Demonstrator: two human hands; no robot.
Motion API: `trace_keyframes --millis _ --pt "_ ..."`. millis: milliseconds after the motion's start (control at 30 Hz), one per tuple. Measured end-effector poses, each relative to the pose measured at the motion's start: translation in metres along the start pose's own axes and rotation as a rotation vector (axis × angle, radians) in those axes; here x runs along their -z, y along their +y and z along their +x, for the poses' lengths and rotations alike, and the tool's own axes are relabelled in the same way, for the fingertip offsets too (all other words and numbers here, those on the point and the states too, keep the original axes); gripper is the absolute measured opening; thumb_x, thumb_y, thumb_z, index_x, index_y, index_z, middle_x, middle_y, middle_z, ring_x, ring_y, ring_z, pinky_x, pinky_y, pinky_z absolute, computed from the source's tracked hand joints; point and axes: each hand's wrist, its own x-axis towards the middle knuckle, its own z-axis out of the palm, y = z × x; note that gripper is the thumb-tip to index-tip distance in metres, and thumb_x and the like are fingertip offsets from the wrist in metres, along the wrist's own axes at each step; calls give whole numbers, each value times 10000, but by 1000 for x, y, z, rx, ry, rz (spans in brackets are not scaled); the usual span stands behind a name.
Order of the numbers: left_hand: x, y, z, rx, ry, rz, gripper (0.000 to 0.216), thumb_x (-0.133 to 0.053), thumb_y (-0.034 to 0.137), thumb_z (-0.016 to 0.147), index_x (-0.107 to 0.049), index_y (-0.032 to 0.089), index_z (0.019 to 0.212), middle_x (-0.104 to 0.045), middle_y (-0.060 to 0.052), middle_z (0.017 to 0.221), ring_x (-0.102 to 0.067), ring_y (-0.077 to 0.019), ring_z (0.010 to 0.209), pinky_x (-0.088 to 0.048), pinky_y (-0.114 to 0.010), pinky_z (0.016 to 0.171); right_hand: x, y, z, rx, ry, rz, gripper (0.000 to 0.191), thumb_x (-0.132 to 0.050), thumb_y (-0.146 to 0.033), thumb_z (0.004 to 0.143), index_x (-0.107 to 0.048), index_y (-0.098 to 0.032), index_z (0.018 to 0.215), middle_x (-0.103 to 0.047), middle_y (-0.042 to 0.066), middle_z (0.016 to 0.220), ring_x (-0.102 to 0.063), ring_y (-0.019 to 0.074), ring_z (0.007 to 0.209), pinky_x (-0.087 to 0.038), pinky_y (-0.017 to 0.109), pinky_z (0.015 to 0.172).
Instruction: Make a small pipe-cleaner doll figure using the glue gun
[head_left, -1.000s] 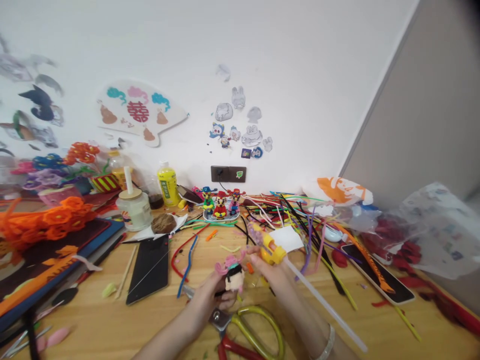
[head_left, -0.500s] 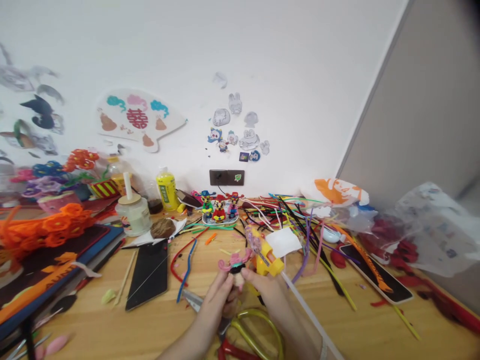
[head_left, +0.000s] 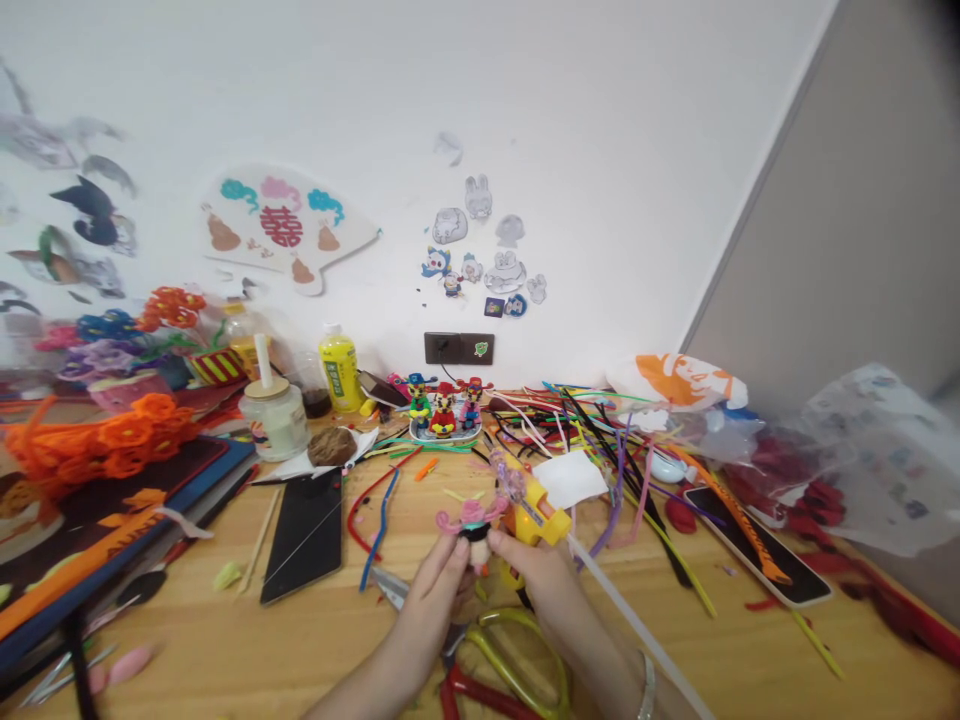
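Observation:
My left hand [head_left: 439,585] pinches a small pipe-cleaner figure [head_left: 472,528] with a pink top, a black band and a pale head, held just above the wooden table [head_left: 315,640]. My right hand [head_left: 536,575] grips a yellow glue gun [head_left: 536,515], its tip close against the figure's right side. A long clear glue stick [head_left: 630,625] runs from the gun's back toward the lower right. A bracelet sits on my right wrist.
Scissors with yellow-green and red handles [head_left: 510,665] lie under my hands. A black tablet [head_left: 304,535] lies to the left, a phone [head_left: 757,545] to the right. Loose pipe cleaners [head_left: 592,430] cover the back, beside three small figurines [head_left: 444,408], a yellow bottle [head_left: 339,370] and a jar [head_left: 274,415].
Both hands have come closer together and slid slightly toward me; the glue gun's tip now sits against the figure, which has turned so less of its face shows.

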Motion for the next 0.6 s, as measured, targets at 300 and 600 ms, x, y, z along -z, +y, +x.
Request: trace_keyframes --millis 300,600 --pt "10 -11 6 -205 -153 195 434 -529 464 728 -585 210 1075 -575 -51 1182 -449 -233 1151 -339 -346 985 0 2 2 -34 -105 137 388 -721 -234 579 -609 -196 948 -658 38 872 -586 203 868 -420 365 850" --pt "8 -2 1 -262 -205 352 365 -481 438 768 -593 195 1016 -624 -61 1066 -509 -221 1055 -397 -312 917 1 -1 1 -78 -121 155 241 -729 -248 565 -631 -155 763 -659 37 810 -597 183 774 -452 329 784"
